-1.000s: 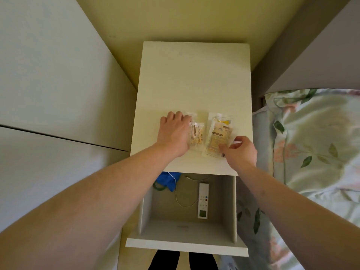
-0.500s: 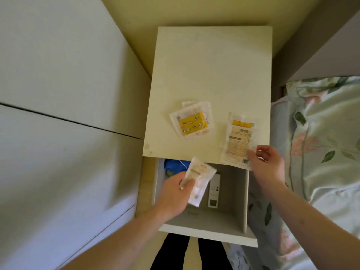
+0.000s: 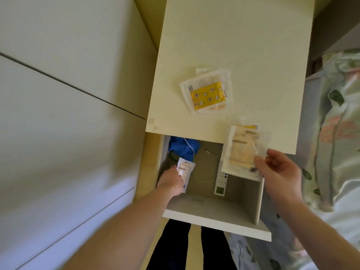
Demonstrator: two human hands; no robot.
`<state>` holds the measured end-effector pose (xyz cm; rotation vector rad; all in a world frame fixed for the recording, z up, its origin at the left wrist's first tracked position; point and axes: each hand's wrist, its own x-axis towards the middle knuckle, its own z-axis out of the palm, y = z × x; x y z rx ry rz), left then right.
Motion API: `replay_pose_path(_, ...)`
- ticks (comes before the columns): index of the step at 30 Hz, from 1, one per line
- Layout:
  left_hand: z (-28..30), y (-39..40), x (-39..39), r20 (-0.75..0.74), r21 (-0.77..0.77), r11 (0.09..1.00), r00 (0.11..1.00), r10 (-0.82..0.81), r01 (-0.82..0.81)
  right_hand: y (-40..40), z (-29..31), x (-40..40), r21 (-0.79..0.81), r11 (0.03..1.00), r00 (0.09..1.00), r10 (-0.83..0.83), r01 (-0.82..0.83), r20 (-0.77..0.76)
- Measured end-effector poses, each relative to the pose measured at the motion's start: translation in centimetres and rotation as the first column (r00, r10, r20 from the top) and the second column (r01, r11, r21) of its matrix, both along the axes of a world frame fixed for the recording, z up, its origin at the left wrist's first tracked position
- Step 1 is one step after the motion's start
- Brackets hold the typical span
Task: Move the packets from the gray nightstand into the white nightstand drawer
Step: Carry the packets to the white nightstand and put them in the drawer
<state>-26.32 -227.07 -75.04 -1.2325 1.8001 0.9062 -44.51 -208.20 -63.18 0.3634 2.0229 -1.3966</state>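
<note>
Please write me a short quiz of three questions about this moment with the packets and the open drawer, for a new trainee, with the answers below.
1. True or false: the small white plastic packet in the left hand is already down inside the open white nightstand drawer.
2. Which hand holds the large clear packet with beige contents? A. left B. right C. neither
3. Fill in: the clear packet with the yellow patterned insert lies on the ____ of the nightstand.

Key
1. True; the grip is low, beside the blue cloth.
2. B; the right hand pinches its lower corner above the white remote control.
3. Top.
</note>
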Motion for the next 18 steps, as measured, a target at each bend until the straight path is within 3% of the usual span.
replay_pose_path(5, -1.5, 0.3, 0.3, 0.082, 0.0, 1.0, 0.996, 0.03, -0.03, 1.2, -3.1, 5.0, 0.108, 0.956, 0.958, 0.259, -0.272, 0.123)
replay_pose_path(11, -1.9, 0.5, 1.1, 0.132, 0.028, 0.999, 0.991, 0.02, -0.024, 0.0, -10.2, 8.7, 0.276, 0.863, 0.878, 0.315, -0.423, 0.362)
replay_pose_path(18, -2.3, -0.1, 2.0, -0.007, 0.19, 0.948, 0.965, -0.26, 0.257, -2.0, -15.3, 9.8, 0.343, 0.773, 0.795, 0.318, -0.533, 0.517)
